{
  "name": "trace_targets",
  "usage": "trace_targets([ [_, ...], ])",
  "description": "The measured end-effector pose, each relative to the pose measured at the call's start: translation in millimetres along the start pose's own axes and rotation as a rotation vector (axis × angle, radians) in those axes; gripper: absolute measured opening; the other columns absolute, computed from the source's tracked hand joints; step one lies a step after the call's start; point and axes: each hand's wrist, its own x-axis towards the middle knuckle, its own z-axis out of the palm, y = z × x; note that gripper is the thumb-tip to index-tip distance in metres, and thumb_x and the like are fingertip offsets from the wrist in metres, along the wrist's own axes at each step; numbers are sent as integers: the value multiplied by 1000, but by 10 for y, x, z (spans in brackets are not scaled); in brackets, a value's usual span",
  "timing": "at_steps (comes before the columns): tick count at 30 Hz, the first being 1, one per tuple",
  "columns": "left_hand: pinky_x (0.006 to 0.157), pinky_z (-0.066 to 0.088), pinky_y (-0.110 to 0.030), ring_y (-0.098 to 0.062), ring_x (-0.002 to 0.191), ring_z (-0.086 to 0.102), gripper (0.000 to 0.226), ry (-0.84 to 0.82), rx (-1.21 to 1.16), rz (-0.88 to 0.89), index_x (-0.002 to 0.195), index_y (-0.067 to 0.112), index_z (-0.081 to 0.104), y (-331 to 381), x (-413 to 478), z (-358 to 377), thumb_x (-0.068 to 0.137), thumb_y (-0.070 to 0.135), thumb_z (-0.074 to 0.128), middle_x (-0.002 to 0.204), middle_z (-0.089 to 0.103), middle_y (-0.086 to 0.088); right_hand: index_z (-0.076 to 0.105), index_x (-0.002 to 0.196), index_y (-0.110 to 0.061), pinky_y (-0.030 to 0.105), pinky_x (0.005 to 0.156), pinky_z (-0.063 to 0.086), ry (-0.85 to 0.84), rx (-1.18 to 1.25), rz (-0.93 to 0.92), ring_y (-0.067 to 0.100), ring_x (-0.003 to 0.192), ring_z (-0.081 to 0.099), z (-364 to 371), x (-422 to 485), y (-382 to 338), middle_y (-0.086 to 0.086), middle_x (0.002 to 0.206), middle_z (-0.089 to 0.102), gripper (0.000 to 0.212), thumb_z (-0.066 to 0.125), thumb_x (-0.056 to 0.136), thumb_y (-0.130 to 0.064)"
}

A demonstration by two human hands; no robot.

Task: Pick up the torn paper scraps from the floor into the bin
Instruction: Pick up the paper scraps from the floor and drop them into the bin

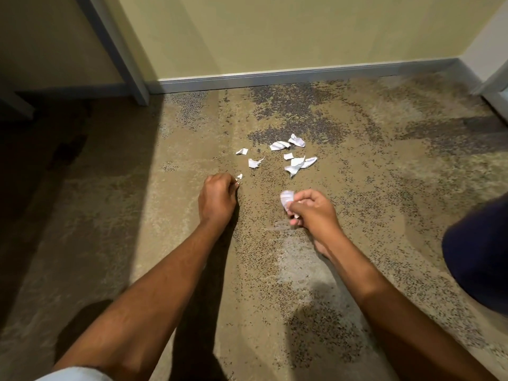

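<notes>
- Dark shape [478,257] at the carpet's [384,215] right edge: maybe the bin, cannot tell.
- Right hand [313,207]: fingers closed round a wad [287,200]. A fuller fist could shed pieces.
- Left hand [218,196]: fingertips pinch a tiny scrap [239,176]. It could slip into the pile.
- Other scraps [295,160] lie mid-carpet, toward the far edge. They are light, so arm sweep could scatter them.
- No readable writing.

A tan carpet [371,204] with dark grey speckled patches covered the floor. A pale yellow wall [275,37] stood behind it, edged by a grey baseboard [302,75]. At the left a white leg [121,48] slanted down to the carpet, with deep shadow [55,160] beside it. A white door frame [492,86] showed at the right. The light was warm and brightest mid-floor.
</notes>
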Motion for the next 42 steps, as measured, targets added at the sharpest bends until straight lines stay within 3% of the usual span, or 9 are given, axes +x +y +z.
trace_targets([
  [5, 83, 59, -41, -26, 100, 68, 19, 4, -53, 61, 116, 11, 72, -15, 60, 33, 99, 5, 67, 110, 76, -7, 63, 131, -5, 32, 61, 56, -23, 395, 97, 25, 80, 69, -154, 250, -182, 19, 109, 66, 46, 40, 94, 11],
  [9, 98, 56, -44, -28, 118, 60, 64, -169, -4, 64, 152, 15, 48, 44, 193, 68, 93, 1, 69, 131, 63, -10, 64, 124, -3, 28, 50, 48, -22, 353, 29, 17, 67, 62, -141, 508, -394, 8, 93, 67, 27, 54, 103, -16],
  [11, 100, 54, -44, -27, 120, 56, 65, -232, 53, 88, 155, 19, 45, 64, 268, 105, 95, 6, 68, 131, 60, -10, 62, 125, -14, 23, 48, 43, 12, 113, -59, 10, 66, 57, -54, 633, -493, -2, 94, 65, 40, 68, 101, -45],
  [15, 87, 57, -40, -24, 106, 59, 28, -127, 68, 134, 129, 19, 67, 45, 309, 210, 102, 16, 64, 115, 64, -5, 48, 144, -31, 36, 92, 50, 108, -697, -291, 13, 103, 63, 145, 861, -521, -7, 131, 58, 76, 83, 83, -61],
  [20, 79, 56, -36, -19, 97, 56, 8, -63, 61, 143, 108, 14, 64, 60, 304, 294, 100, 17, 63, 105, 61, -3, 52, 137, -15, 24, 60, 35, 220, -1203, -479, 17, 85, 56, 234, 1030, -311, 1, 111, 67, 51, 66, 102, -50],
  [24, 80, 55, -34, -17, 95, 55, 12, -68, 26, 87, 99, 16, 59, 100, 361, 289, 96, 5, 63, 101, 59, 0, 59, 119, -14, 28, 62, 40, 250, -1178, -617, 15, 76, 57, 171, 1037, -206, 0, 97, 66, 26, 56, 109, -38],
  [33, 93, 51, -26, -11, 104, 54, 16, -97, -195, 119, 92, 15, 57, 371, 599, 391, 100, 4, 65, 114, 53, 1, 62, 94, -22, 34, 59, 53, 339, -88, -182, 13, 64, 64, -274, 957, -222, 10, 91, 78, 11, 68, 100, -16],
  [39, 84, 60, -40, -19, 98, 59, 6, -97, -70, 142, 100, 10, 62, 441, 670, 572, 101, 5, 60, 109, 58, -4, 63, 130, -29, 24, 81, 51, 268, -521, -371, 4, 99, 63, -346, 1097, -394, -6, 134, 67, 30, 71, 102, -33],
  [42, 84, 56, -34, -17, 98, 58, 14, -94, -114, 103, 102, 14, 58, 429, 672, 544, 100, 1, 56, 108, 61, -2, 57, 133, -28, 24, 73, 40, 201, -899, -380, 13, 100, 58, -265, 1155, -429, -8, 119, 64, 53, 77, 91, -54],
])
